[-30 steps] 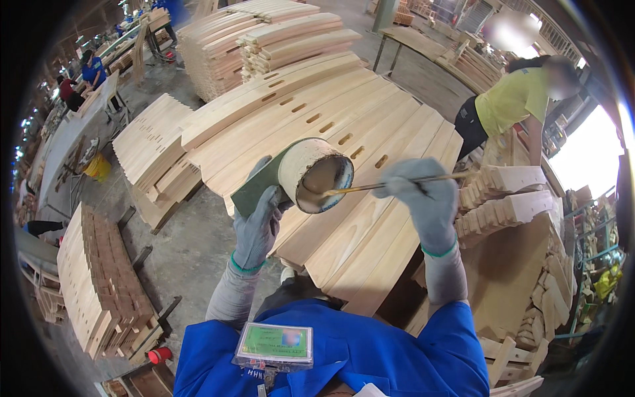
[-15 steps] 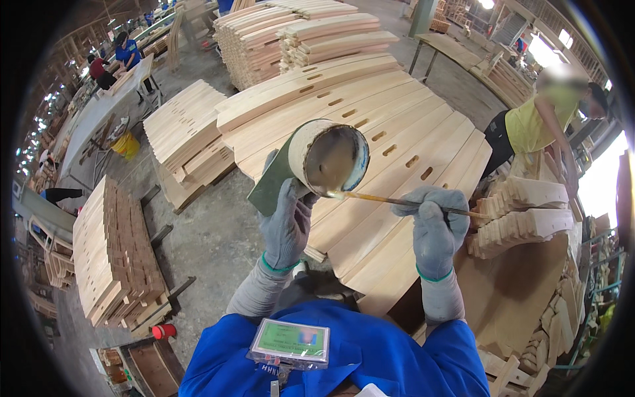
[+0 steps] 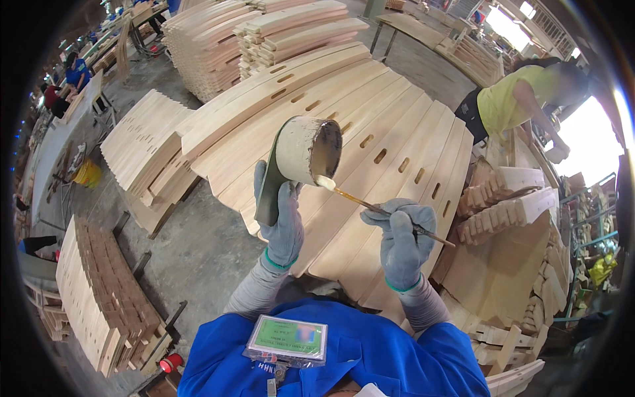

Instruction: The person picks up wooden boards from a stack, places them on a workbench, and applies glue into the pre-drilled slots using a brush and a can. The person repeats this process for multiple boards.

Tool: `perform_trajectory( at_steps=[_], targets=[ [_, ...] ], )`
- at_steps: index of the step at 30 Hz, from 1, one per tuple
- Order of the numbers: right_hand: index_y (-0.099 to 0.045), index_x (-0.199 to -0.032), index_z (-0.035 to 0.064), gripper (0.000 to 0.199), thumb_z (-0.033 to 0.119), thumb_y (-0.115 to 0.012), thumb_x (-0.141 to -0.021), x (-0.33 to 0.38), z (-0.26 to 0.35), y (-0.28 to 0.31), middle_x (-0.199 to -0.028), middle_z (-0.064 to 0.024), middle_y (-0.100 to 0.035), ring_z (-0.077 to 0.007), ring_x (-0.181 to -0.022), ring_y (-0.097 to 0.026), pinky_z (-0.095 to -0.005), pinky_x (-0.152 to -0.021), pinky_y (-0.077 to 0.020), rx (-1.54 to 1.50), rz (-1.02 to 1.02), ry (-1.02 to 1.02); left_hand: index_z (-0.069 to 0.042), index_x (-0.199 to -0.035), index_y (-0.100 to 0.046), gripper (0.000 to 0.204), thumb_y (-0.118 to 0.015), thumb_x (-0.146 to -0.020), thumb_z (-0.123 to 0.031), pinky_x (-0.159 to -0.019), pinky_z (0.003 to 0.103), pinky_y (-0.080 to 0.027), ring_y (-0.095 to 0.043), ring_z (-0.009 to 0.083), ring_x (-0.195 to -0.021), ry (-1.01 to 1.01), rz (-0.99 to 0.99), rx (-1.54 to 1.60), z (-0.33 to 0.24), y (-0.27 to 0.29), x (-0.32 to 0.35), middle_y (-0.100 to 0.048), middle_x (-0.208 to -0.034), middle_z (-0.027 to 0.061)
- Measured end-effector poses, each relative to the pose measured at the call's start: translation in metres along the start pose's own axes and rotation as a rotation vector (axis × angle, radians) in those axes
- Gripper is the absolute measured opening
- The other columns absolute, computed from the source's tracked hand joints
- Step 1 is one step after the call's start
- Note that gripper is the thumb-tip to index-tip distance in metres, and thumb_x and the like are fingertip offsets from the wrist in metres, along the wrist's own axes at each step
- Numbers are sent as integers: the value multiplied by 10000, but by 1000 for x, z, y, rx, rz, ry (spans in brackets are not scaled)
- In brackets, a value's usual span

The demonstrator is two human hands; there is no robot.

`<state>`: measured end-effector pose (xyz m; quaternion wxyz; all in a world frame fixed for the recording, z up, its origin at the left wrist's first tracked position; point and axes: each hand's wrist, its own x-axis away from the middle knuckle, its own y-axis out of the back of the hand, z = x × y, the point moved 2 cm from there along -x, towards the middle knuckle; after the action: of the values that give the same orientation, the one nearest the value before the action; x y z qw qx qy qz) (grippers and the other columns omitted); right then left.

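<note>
My gloved left hand (image 3: 283,221) grips a tilted glue pot (image 3: 305,151); my right hand (image 3: 401,241) pinches a brush (image 3: 370,205), its tip at the pot's rim, above slotted planks (image 3: 370,119). Beyond, 1 worker (image 3: 522,99) bends.

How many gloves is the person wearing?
2. One grey fabric glove on the left hand, holding a pale glue-smeared round can; one on the right hand, holding a thin wooden brush touching the can's rim.
</note>
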<state>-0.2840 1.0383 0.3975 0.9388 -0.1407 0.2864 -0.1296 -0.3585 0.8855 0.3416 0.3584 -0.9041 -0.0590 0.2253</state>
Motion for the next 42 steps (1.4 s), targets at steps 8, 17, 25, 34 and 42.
perform_trajectory(
  at_steps=[8, 17, 25, 34, 42],
  targets=[
    [-564, -874, -23, 77, 50, -545, -892, -142, -55, 34, -827, -117, -616, -183, -783, -645, -298, -741, -551, 418, 84, -208, -30, -1408, -242, 486, -429, -964, -90, -965, 367, -478, -514, 220, -1141, 212, 86, -303, 26, 67, -37, -438, -1300, 134],
    [-565, -815, -4, 191, 158, -666, -829, -245, -170, 65, -719, -81, -616, -131, -600, -624, -245, -574, -552, 558, 278, -495, -39, -1417, -225, 513, -451, -961, -105, -935, 398, -503, -525, 239, -1120, 564, -53, 37, 37, 71, -39, -446, -1284, 137],
    [-570, -774, 2, 222, 195, -669, -823, -253, -199, 76, -680, -52, -592, -102, -580, -590, -227, -560, -508, 781, 266, -410, -27, -1423, -176, 481, -365, -987, -98, -1001, 399, -455, -466, 234, -1209, 594, -32, 7, 41, 70, -41, -386, -1357, 133],
    [-569, -764, 46, 212, 230, -664, -810, -239, -193, 67, -638, -18, -558, -91, -577, -513, -256, -547, -423, 766, 474, -323, -30, -1426, -186, 510, -405, -968, -79, -962, 383, -483, -496, 238, -1168, 589, -100, 36, 39, 69, -39, -407, -1329, 134],
    [-567, -745, 19, 255, 235, -694, -791, -222, -190, 37, -634, -39, -566, -96, -554, -544, -250, -524, -459, 782, 473, -443, -32, -1425, -192, 513, -417, -969, -94, -948, 381, -492, -518, 238, -1138, 575, -104, 25, 32, 69, -40, -439, -1304, 131]
  ],
)
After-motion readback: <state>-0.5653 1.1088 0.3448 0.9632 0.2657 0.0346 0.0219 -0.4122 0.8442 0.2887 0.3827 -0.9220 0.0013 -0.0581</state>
